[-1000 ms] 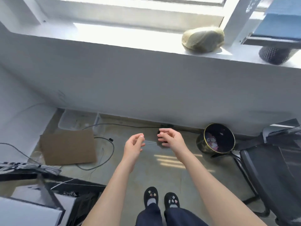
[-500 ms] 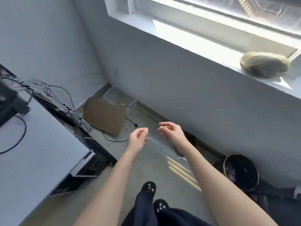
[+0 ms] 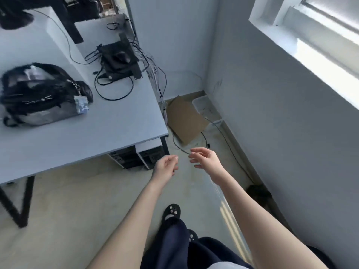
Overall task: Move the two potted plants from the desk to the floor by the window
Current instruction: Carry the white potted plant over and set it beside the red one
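Observation:
No potted plant shows in the head view. The grey desk (image 3: 108, 133) fills the upper left, its corner a little left of my hands. My left hand (image 3: 165, 167) and my right hand (image 3: 206, 160) hang side by side above the floor (image 3: 77, 220), both holding nothing, fingers loosely curled and apart. The window (image 3: 318, 47) and its sill run along the wall at the upper right. My feet in dark slippers (image 3: 172, 212) stand on the floor below my hands.
On the desk lie a black bag (image 3: 40, 94), a black device (image 3: 118, 61) and several cables. A computer case (image 3: 136, 156) sits under the desk corner. Flat cardboard (image 3: 186, 121), a clear tray (image 3: 204, 103) and a cable lie in the floor corner by the wall.
The view has swung left from the window wall to the desk. The stone on the sill and the black bin have left the frame. Both hands stay held out, with nothing in them.

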A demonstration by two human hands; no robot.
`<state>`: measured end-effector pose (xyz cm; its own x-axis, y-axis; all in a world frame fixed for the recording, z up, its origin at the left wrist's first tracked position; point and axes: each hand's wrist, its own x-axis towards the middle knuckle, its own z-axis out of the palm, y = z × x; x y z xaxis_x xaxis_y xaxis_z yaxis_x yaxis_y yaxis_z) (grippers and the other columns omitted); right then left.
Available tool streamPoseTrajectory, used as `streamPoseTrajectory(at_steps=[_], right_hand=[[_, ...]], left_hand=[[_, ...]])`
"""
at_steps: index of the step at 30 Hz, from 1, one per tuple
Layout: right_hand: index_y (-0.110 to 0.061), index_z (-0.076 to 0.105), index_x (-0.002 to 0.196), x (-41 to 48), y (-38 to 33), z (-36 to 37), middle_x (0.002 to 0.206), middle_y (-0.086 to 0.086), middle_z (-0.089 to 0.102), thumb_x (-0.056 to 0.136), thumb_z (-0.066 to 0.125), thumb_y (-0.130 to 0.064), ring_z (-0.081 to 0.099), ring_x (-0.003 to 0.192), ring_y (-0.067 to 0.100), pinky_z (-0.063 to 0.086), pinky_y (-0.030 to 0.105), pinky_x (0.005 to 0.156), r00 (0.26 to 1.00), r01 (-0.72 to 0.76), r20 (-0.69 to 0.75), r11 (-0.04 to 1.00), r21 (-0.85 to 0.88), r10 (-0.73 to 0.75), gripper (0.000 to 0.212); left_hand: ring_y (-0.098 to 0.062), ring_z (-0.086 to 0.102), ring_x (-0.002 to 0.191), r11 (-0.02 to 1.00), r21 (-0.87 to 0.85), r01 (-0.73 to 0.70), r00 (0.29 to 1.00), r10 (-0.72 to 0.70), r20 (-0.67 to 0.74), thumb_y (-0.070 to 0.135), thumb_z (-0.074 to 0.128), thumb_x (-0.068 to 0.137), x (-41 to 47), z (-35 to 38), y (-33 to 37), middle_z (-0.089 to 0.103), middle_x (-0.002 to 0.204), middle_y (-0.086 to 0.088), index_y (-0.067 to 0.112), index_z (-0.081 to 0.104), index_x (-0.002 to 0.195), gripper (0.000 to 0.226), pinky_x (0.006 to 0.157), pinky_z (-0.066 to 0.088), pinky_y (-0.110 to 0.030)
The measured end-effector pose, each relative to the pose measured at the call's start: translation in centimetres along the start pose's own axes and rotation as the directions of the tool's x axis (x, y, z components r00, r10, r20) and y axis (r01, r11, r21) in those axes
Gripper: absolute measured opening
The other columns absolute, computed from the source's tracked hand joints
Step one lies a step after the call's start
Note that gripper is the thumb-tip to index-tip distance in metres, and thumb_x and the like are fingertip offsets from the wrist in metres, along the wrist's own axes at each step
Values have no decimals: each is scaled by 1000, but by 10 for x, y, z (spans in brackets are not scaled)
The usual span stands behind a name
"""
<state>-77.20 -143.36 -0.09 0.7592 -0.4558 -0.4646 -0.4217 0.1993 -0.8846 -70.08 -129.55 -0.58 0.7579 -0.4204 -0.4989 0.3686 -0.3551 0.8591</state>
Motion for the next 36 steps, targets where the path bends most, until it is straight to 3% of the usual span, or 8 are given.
streamPoseTrajectory(at_steps=[6,14,16,19,24,36], right_hand=[[-6,60,112,-9,-9,76,96,9,66,90,55,-13,59,82,20,43,27,65,977,23,215,992,-123,4,23],[-18,63,96,-27,-13,180,95,9,67,89,57,-14,60,80,20,45,27,69,903,100,429,970,-221,5,10],[-13,63,102,-34,-11,209,93,8,67,89,57,-13,59,76,17,45,27,69,886,116,464,966,-229,4,15],[-10,62,110,-49,-11,253,92,6,66,89,56,-15,60,73,13,45,25,68,864,132,503,958,-255,15,22],[-17,62,100,-71,-8,323,89,3,66,89,56,-16,61,81,18,46,29,74,820,157,572,950,-270,27,12],[-15,62,105,-104,-2,499,95,7,66,89,55,-15,62,84,20,48,29,74,750,224,660,924,-310,40,18]], left_hand=[[-12,62,83,993,-113,12,977,-36,-209,28,53,91,-34,-73,-24,63,93,0,17,60,102,17,78,49,-28],[-11,59,76,969,-247,-24,904,-84,-419,25,53,92,-81,-169,-55,61,88,0,16,58,99,13,70,47,-25],[-12,59,75,964,-262,-44,885,-85,-458,24,52,92,-93,-194,-63,61,84,2,18,58,91,8,69,46,-25],[-16,60,80,956,-287,-51,864,-102,-492,26,53,92,-112,-232,-76,62,86,1,22,58,85,9,72,47,-27],[-20,62,86,950,-306,-54,844,-121,-523,28,54,91,-139,-295,-95,63,94,-4,24,58,84,9,90,49,-40],[-20,62,84,938,-334,-89,793,-137,-594,28,54,90,-179,-455,-133,62,97,-7,23,58,82,11,91,49,-41]])
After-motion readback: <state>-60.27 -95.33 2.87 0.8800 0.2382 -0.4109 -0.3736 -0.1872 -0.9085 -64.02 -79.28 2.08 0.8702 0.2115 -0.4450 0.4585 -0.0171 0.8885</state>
